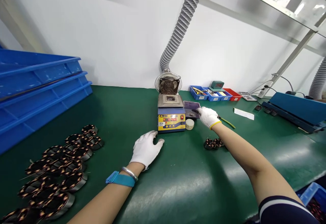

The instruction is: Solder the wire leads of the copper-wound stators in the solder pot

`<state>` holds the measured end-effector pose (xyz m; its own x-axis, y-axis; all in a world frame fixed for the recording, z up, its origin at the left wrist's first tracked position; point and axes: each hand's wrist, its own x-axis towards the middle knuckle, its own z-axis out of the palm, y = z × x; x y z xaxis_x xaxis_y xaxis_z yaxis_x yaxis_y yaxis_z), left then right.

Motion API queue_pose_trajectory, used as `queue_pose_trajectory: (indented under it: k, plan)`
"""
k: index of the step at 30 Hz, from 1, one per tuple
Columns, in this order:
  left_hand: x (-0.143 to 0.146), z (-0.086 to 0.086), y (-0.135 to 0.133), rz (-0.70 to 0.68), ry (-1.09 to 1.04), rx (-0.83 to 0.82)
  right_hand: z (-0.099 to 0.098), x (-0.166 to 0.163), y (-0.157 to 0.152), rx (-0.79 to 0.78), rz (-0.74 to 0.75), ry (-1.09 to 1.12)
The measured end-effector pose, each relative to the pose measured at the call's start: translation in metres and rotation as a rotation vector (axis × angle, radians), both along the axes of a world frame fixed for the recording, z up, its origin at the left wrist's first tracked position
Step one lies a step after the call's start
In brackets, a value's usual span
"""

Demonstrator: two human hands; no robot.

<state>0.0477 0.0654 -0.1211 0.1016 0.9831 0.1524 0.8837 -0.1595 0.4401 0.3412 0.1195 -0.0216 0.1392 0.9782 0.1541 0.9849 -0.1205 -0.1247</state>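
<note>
A glossy green surface (pixel 183 190) spreads from the foreground, a blue bin (pixel 313 195) beyond its near right edge. Along its left side, motor stators (pixel 57 205) with copper windings crowd in rows. The left hand (pixel 147 149), white-gloved, is just before the solder pot (pixel 171 122), thumb spread apart from the fingers. Right of the middle lies a smaller stator group (pixel 213 144), partly hidden by the right arm (pixel 238 151).

The solder pot stands midway along the surface, toward its far edge, with a round pale container (pixel 189 124) beside it. The right hand (pixel 209 116), gloved, is at the right end of a dark tray (pixel 191 105) beside the pot, covering part of it; whether its fingers grip anything I cannot tell.

Farther right lie a paper strip (pixel 243 113) and a blue machine (pixel 296 110). Stacked blue crates (pixel 51 98) block the far left corner. Near the far edge sit small blue boxes (pixel 199 97), a red box (pixel 233 95) and a digital clock (pixel 217 85). A fan (pixel 169 85) and grey duct (pixel 182 20) rise behind the pot before a white wall (pixel 114 40).
</note>
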Motion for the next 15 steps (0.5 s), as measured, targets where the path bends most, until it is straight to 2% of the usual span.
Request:
queue_pose_trajectory:
  k: [4, 7, 11, 15]
  plan:
    - [0.0, 0.001, -0.001, 0.002, -0.017, 0.018, 0.003, -0.001, -0.005, -0.006, 0.033, -0.114]
    - [0.0, 0.002, -0.001, 0.012, -0.066, 0.026, 0.01, -0.003, -0.01, 0.087, 0.061, -0.123]
    - [0.001, 0.0, -0.001, 0.03, -0.131, 0.087, 0.005, -0.019, -0.012, 0.248, 0.238, -0.149]
    - [0.002, 0.0, -0.003, 0.076, -0.118, 0.136, -0.009, -0.04, 0.003, 0.257, 0.409, -0.327]
